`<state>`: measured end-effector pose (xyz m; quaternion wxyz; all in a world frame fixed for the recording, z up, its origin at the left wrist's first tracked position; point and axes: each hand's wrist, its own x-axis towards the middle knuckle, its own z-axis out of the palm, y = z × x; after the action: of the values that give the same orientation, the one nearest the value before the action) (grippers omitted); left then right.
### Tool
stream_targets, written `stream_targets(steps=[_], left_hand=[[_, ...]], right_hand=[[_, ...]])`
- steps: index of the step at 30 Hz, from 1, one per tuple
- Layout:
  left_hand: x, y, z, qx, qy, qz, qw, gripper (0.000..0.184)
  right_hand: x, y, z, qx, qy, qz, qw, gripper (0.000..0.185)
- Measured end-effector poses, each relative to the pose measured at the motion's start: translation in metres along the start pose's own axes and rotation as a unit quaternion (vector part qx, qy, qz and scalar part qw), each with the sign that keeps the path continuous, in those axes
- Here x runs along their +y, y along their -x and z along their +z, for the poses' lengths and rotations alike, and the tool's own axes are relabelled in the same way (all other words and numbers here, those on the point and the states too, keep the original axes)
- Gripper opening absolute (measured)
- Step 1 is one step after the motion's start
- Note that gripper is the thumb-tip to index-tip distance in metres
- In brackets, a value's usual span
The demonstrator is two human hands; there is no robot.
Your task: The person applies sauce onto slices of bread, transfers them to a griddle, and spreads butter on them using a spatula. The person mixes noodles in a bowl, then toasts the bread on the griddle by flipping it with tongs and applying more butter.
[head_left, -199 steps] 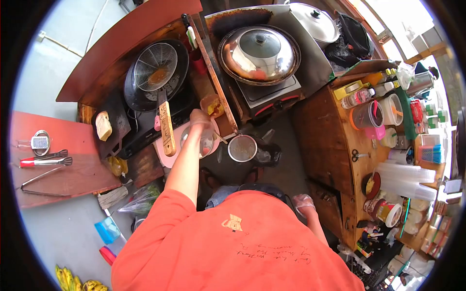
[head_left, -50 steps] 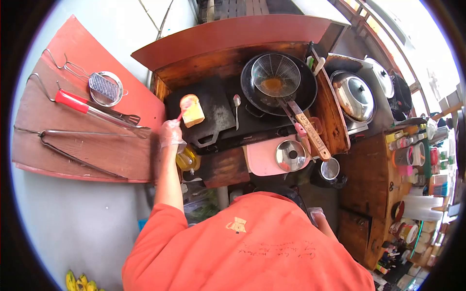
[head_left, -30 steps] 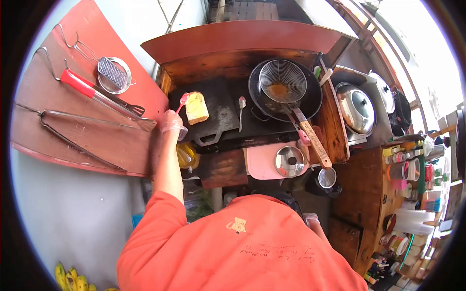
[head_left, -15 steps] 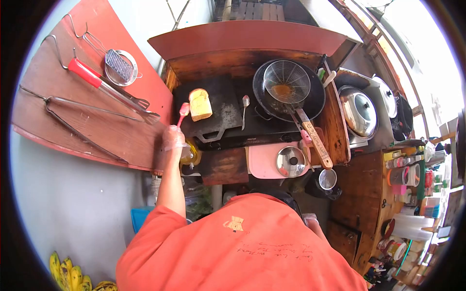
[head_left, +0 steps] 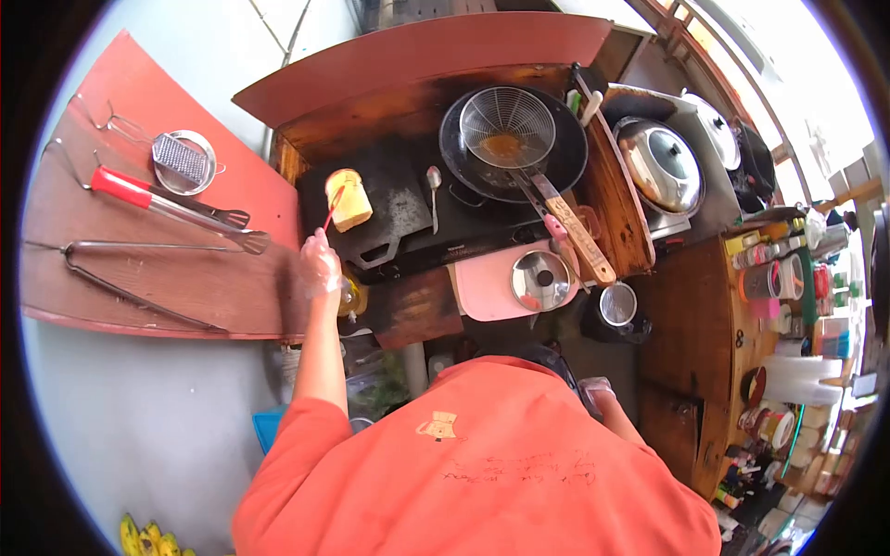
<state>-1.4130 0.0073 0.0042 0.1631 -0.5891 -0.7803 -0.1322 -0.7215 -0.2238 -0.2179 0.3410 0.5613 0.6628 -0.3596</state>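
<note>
My left hand [head_left: 321, 264], in a clear plastic glove, grips the handle of a small red spatula [head_left: 330, 215]. Its head reaches the top of a thick slice of bread [head_left: 350, 211], which looks yellowish. The bread lies on a flat black griddle [head_left: 394, 208] on the stove. Down by my right side, my right hand [head_left: 598, 387] also wears a clear glove; its fingers are too hidden to read. A metal spoon [head_left: 434, 190] rests on the griddle's right edge.
A black wok [head_left: 573, 157] with a wire strainer [head_left: 505, 125] stands right of the griddle. In front lie a pink board [head_left: 479, 296] and a glass lid [head_left: 540, 281]. Tongs [head_left: 148, 193] hang on the left red panel. A lidded pot [head_left: 660, 167] is farther right.
My left hand has brought the spatula from beside the bread onto its top, turning it edge-on. The whole view has shifted, and more of my right hand shows.
</note>
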Motion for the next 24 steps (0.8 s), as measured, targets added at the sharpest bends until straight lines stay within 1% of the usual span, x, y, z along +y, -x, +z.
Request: stream_targets(steps=[2,3,5,6,7,8,9,10,12,13,14,16,17,19,21,22,23,24], left_hand=[[0.015,-0.004,-0.006,-0.071,0.046,-0.022,0.996,0.020],[0.023,-0.002,-0.007,-0.071,0.049,-0.017,0.996,0.020],[0.041,0.016,-0.011,-0.058,0.051,0.047,0.996,0.018],[0.050,0.029,-0.008,-0.060,0.055,0.054,0.995,0.018],[0.058,0.046,-0.002,-0.152,0.276,-0.072,0.946,0.016],[0.066,0.063,0.001,-0.237,0.473,-0.194,0.826,0.014],[0.090,0.085,-0.007,-0.251,0.516,-0.220,0.789,0.013],[0.123,0.105,-0.017,-0.265,0.556,-0.246,0.748,0.012],[0.171,0.127,-0.035,-0.420,0.581,-0.298,0.630,0.013],[0.196,0.136,-0.030,-0.454,0.593,-0.302,0.593,0.015],[0.220,0.145,-0.025,-0.485,0.603,-0.307,0.554,0.017],[0.277,0.144,-0.023,-0.527,0.607,-0.293,0.517,0.018],[0.308,0.140,-0.022,-0.528,0.622,-0.283,0.503,0.015],[0.363,0.136,0.007,-0.505,0.687,-0.306,0.423,0.013],[0.403,0.123,0.032,-0.508,0.739,-0.296,0.329,0.011],[0.419,0.120,0.053,-0.501,0.749,-0.306,0.309,0.019],[0.431,0.124,0.074,-0.494,0.751,-0.312,0.308,0.023],[0.435,0.130,0.093,-0.483,0.746,-0.314,0.334,0.027]], right_hand=[[0.011,-0.005,0.024,0.071,-0.058,-0.035,0.995,0.034],[0.016,-0.005,0.028,0.073,-0.063,-0.032,0.995,0.034],[0.026,-0.004,0.031,0.081,-0.015,-0.083,0.993,0.033],[0.023,0.005,0.020,0.082,-0.022,-0.076,0.993,0.033],[0.015,0.020,-0.002,0.066,-0.019,-0.048,0.996,0.032],[0.012,0.034,-0.014,0.051,-0.017,-0.020,0.998,0.031],[0.031,0.016,0.014,0.126,-0.042,-0.027,0.991,0.029],[0.033,0.022,0.012,0.126,-0.051,-0.019,0.991,0.029],[0.039,0.032,-0.005,0.090,-0.092,-0.010,0.992,0.030],[0.053,0.022,0.007,0.090,-0.078,-0.031,0.992,0.031],[0.059,0.031,0.002,0.092,-0.081,-0.027,0.992,0.031],[0.071,0.044,-0.010,0.096,-0.235,0.020,0.967,0.035],[0.081,0.046,-0.013,0.098,-0.235,0.021,0.967,0.035],[0.111,0.032,0.005,0.097,-0.265,0.113,0.953,0.032],[0.142,0.032,0.024,0.099,-0.276,0.114,0.949,0.031],[0.161,0.031,0.034,0.101,-0.286,0.116,0.946,0.031],[0.182,0.027,0.047,0.071,-0.249,0.098,0.961,0.043],[0.189,0.035,0.048,0.075,-0.259,0.112,0.957,0.043]])
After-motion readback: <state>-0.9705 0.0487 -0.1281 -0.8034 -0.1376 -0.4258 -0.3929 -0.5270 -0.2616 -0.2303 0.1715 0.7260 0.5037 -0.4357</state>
